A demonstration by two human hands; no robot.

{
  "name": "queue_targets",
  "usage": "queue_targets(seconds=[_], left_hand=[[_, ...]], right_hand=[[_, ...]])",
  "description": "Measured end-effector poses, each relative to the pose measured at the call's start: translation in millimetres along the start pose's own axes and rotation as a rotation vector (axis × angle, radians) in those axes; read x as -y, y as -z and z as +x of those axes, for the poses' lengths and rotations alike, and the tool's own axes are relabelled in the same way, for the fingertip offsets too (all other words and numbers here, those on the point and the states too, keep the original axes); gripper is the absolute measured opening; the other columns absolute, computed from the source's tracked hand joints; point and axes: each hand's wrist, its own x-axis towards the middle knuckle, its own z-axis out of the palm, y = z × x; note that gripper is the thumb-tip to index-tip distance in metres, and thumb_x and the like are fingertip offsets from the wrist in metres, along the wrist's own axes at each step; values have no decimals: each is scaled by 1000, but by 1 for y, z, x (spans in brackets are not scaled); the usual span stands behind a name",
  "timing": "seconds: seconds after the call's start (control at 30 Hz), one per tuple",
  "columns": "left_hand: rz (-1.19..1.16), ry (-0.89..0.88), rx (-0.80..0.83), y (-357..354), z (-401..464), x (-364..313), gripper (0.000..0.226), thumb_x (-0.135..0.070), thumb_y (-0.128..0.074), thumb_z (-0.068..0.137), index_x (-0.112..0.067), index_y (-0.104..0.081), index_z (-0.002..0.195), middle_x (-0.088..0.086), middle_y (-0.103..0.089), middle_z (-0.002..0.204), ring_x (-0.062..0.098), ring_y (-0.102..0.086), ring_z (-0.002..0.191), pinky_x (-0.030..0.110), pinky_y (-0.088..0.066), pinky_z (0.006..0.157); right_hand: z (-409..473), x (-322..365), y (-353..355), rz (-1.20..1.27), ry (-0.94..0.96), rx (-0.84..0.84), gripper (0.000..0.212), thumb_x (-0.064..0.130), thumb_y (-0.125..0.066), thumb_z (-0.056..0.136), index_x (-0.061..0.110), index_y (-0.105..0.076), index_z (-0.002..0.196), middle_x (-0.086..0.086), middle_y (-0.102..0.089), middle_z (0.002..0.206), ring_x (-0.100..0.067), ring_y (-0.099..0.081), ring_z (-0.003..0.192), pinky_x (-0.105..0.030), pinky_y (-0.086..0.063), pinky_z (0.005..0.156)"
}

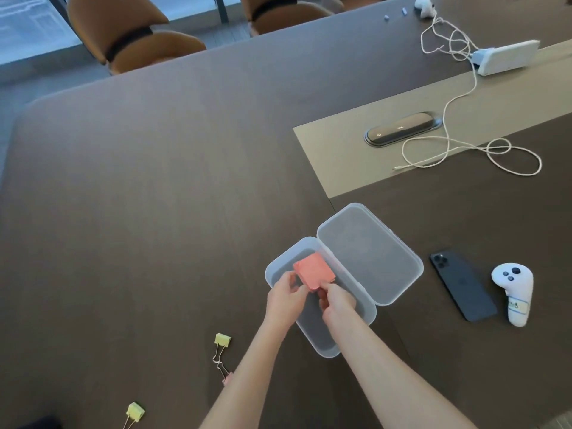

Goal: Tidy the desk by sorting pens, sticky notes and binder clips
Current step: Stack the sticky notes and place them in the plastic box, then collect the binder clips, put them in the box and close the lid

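A pad of pink sticky notes (314,270) is held over the far end of a clear plastic box (366,312). My left hand (286,297) grips the pad's left edge and my right hand (339,300) grips its near corner. The box's hinged lid (370,252) lies open flat to the right. A yellow binder clip (223,340) lies on the desk left of my left forearm. A pink binder clip (227,378) touches its handles and is partly hidden by that forearm. Another yellow binder clip (135,411) lies near the bottom edge. No pens are visible.
A dark phone (462,284) and a white controller (513,292) lie right of the box. A white cable (448,140) loops across the tan desk strip past an oval cable port (402,129) to a white power bank (507,57). Brown chairs (127,32) stand beyond the desk.
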Motion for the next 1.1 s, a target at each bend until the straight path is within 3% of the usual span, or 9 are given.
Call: queue_targets(seconds=[0.13,0.27,0.37,0.47,0.57,0.7,0.83,0.97,1.1], left_hand=[[73,-44,-23,-3,3,9,39,-17,-50,94,-19,-61,131,-4,-65,130,15,-58,118,27,-45,94],[19,-69,-27,-2,1,15,32,-14,-50,92,-22,-69,117,-4,-73,117,14,-67,111,29,-51,96],[-199,-59,-6,3,-3,20,29,-7,-49,91,-21,-72,100,3,-77,104,16,-75,93,34,-58,92],[-426,-35,-5,16,-16,30,27,1,-47,95,-5,-71,105,16,-76,105,22,-76,91,34,-61,85],[-620,5,-18,34,-33,53,24,1,-47,99,2,-69,109,21,-75,106,27,-75,92,38,-61,84],[-920,98,-109,67,-57,94,21,-1,-49,99,0,-68,108,18,-77,99,29,-75,87,37,-61,77],[-1115,162,-204,99,-77,134,19,-1,-49,100,-1,-65,109,19,-74,98,30,-73,85,38,-58,75],[-1158,197,-272,128,-97,171,20,-3,-46,101,-1,-64,110,19,-73,98,30,-71,85,39,-57,77],[-1015,220,-285,148,-116,206,21,-3,-45,101,-1,-65,107,18,-73,96,28,-71,81,36,-59,73]], right_hand=[[5,1,-14,25,60,10,15,-7,-68,83,5,-65,75,-8,-65,67,-19,-60,61,-27,-49,58],[10,0,-15,1,84,80,20,-9,-66,84,5,-61,70,-9,-59,66,-19,-54,57,-26,-46,56],[6,3,-12,-61,107,96,19,1,-70,86,6,-63,70,-7,-58,62,-17,-51,53,-26,-45,55],[-9,7,-7,-86,130,53,22,11,-67,89,7,-59,69,-7,-54,62,-17,-52,54,-26,-47,55],[-40,5,-5,-131,214,163,16,13,-59,94,9,-59,79,-7,-56,73,-17,-57,60,-26,-48,56],[-99,-27,-8,-425,545,334,12,14,-61,94,4,-67,89,-5,-66,76,-14,-62,65,-24,-49,61],[-120,-88,-24,-926,652,494,12,24,-62,89,15,-69,85,-1,-73,77,-13,-68,69,-30,-56,62],[-108,-160,-29,-1562,826,420,26,40,-64,83,20,-66,100,-1,-72,99,-22,-67,97,-32,-50,79],[-97,-218,-20,-1839,998,278,47,46,-67,85,18,-51,118,-6,-56,116,-28,-58,111,-38,-49,86]])
